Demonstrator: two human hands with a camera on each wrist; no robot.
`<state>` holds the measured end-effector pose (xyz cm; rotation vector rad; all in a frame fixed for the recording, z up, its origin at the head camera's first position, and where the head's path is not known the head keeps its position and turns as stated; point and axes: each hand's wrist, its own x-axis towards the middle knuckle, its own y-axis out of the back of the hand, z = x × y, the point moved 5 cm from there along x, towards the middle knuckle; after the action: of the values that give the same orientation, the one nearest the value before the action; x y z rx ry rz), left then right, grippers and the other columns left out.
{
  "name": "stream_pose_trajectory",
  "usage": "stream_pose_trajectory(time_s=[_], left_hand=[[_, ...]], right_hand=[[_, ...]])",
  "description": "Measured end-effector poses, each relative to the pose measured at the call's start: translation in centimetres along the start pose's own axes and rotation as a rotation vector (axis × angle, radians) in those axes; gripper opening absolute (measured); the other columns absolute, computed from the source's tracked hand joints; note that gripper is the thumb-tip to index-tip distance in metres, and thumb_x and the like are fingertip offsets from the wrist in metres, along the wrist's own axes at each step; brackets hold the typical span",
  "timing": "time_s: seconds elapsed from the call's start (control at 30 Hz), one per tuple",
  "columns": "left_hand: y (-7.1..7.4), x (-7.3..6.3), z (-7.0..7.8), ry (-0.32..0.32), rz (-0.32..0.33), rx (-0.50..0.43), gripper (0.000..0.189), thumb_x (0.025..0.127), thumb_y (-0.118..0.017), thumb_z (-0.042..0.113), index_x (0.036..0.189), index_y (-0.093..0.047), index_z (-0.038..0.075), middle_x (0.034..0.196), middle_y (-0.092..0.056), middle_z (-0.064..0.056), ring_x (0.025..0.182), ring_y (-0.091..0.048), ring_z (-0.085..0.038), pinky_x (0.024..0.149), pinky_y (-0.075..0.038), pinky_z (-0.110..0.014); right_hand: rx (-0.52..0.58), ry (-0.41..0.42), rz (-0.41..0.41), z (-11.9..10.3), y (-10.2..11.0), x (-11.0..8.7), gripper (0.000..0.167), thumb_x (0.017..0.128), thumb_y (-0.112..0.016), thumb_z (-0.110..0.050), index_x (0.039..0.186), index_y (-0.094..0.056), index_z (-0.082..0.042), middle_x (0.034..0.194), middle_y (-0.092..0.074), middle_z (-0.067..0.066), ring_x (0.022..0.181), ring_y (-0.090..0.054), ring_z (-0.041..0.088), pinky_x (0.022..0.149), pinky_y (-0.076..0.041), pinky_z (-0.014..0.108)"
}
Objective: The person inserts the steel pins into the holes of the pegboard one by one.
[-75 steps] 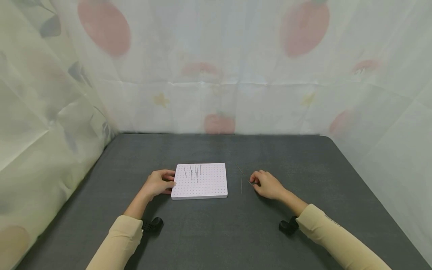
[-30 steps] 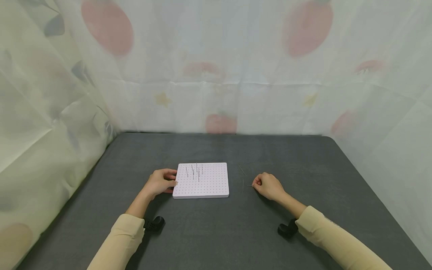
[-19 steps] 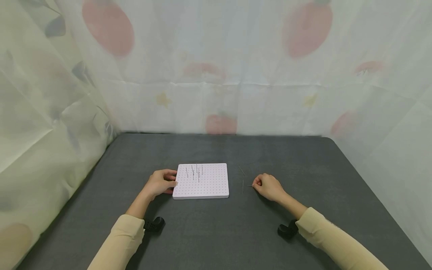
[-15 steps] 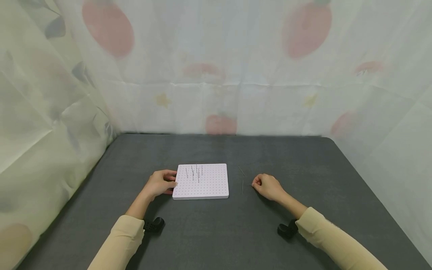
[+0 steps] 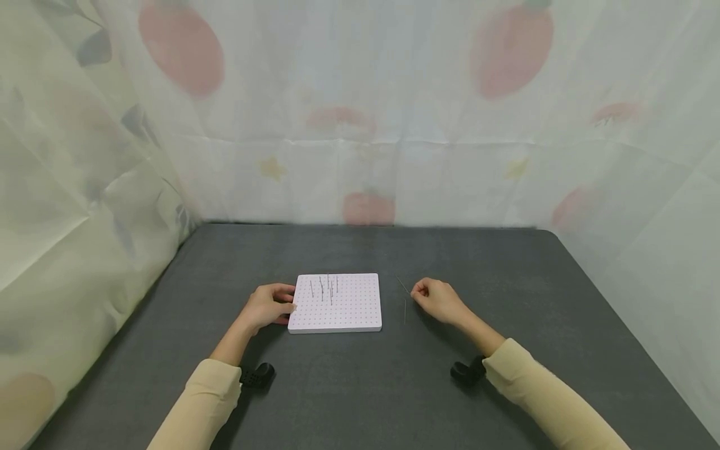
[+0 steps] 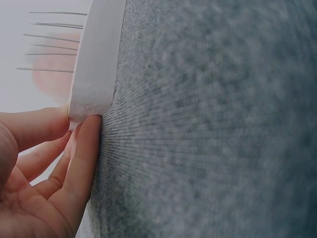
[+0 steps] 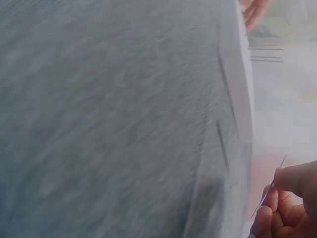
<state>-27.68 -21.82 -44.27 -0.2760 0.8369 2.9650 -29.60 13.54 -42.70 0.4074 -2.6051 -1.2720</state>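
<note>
A white board with a grid of small holes (image 5: 354, 309) lies flat on the table. Several thin metal needles (image 5: 322, 289) stand upright in its back left part; the left wrist view shows these needles (image 6: 52, 54) side-on. My left hand (image 5: 266, 306) grips the board's left edge, thumb at the top rim and fingers against the side. Right of the board, my right hand (image 5: 440, 300) pinches another needle (image 7: 267, 191) between thumb and fingers, just above the table. Two loose needles lie between board and right hand: a slanted needle (image 5: 402, 285) and a straight needle (image 5: 405, 312).
The dark grey table (image 5: 360, 387) reaches back to a pale printed curtain (image 5: 439, 175). More curtain (image 5: 84, 237) hangs along the left side. A black wrist camera (image 5: 257, 375) sits below the left hand, and another black camera (image 5: 468, 372) is below the right.
My right hand, with the needle in its fingers, has lifted and moved a little to the left and away from me, toward the slanted needle. The left hand and the board have stayed put.
</note>
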Motion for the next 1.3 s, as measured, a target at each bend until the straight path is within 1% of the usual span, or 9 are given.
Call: stream_pose_trajectory(time_s=[0.13,0.27,0.5,0.67,0.9,1.03,1.3], left_hand=[[0.0,0.1,-0.1,-0.001,0.003,-0.001,0.048,0.081,-0.066,0.002,0.126,-0.052,-0.001,0.108,-0.058,-0.019,0.079,-0.063,-0.019,0.063,-0.058,-0.034],[-0.1,0.0,-0.1,0.001,0.003,-0.004,0.047,0.080,-0.066,0.002,0.126,-0.053,0.000,0.107,-0.058,-0.019,0.079,-0.063,-0.019,0.063,-0.058,-0.033],[0.0,0.0,-0.1,0.002,0.004,-0.005,0.047,0.080,-0.066,0.002,0.125,-0.053,0.000,0.106,-0.058,-0.018,0.079,-0.063,-0.019,0.063,-0.058,-0.033],[0.0,0.0,-0.1,-0.003,0.001,-0.002,0.047,0.081,-0.066,0.003,0.125,-0.053,0.000,0.106,-0.058,-0.018,0.080,-0.063,-0.020,0.063,-0.058,-0.033],[-0.1,0.0,-0.1,0.002,-0.004,-0.010,0.047,0.081,-0.066,0.003,0.126,-0.052,0.000,0.106,-0.057,-0.018,0.080,-0.063,-0.020,0.063,-0.058,-0.033],[-0.1,0.0,-0.1,-0.005,0.001,-0.001,0.047,0.081,-0.066,0.003,0.126,-0.052,-0.001,0.106,-0.057,-0.018,0.080,-0.063,-0.019,0.063,-0.058,-0.034],[-0.1,0.0,0.0,-0.005,0.008,0.003,0.047,0.081,-0.066,0.003,0.126,-0.053,0.000,0.105,-0.058,-0.017,0.080,-0.062,-0.019,0.064,-0.058,-0.034]], right_hand=[[0.017,-0.013,0.012,-0.6,0.0,0.5,0.014,0.090,-0.056,-0.018,0.092,-0.063,-0.006,0.078,-0.060,0.001,0.059,-0.048,0.011,0.056,-0.042,0.025],[0.023,-0.003,0.037,-1.1,-0.1,0.8,0.013,0.090,-0.056,-0.017,0.092,-0.063,-0.006,0.080,-0.061,0.002,0.063,-0.049,0.011,0.059,-0.043,0.026],[0.062,0.004,0.052,-2.0,-0.6,1.5,0.012,0.092,-0.053,-0.016,0.093,-0.061,-0.007,0.082,-0.061,0.002,0.067,-0.051,0.011,0.061,-0.044,0.026],[0.092,0.001,0.062,-2.8,-1.1,2.0,0.012,0.091,-0.053,-0.016,0.092,-0.061,-0.007,0.081,-0.060,0.002,0.067,-0.051,0.012,0.061,-0.044,0.026],[0.109,0.021,0.088,-3.9,-1.7,2.6,0.009,0.091,-0.054,-0.015,0.092,-0.059,-0.007,0.080,-0.057,0.001,0.069,-0.049,0.013,0.061,-0.043,0.026],[0.123,0.027,0.088,-4.3,-2.2,2.9,0.007,0.091,-0.054,-0.014,0.091,-0.059,-0.008,0.079,-0.056,0.001,0.069,-0.049,0.012,0.061,-0.043,0.025],[0.180,0.050,0.072,-5.4,-3.3,3.4,0.005,0.091,-0.051,-0.011,0.092,-0.055,-0.009,0.079,-0.054,0.000,0.067,-0.047,0.011,0.057,-0.041,0.022]])
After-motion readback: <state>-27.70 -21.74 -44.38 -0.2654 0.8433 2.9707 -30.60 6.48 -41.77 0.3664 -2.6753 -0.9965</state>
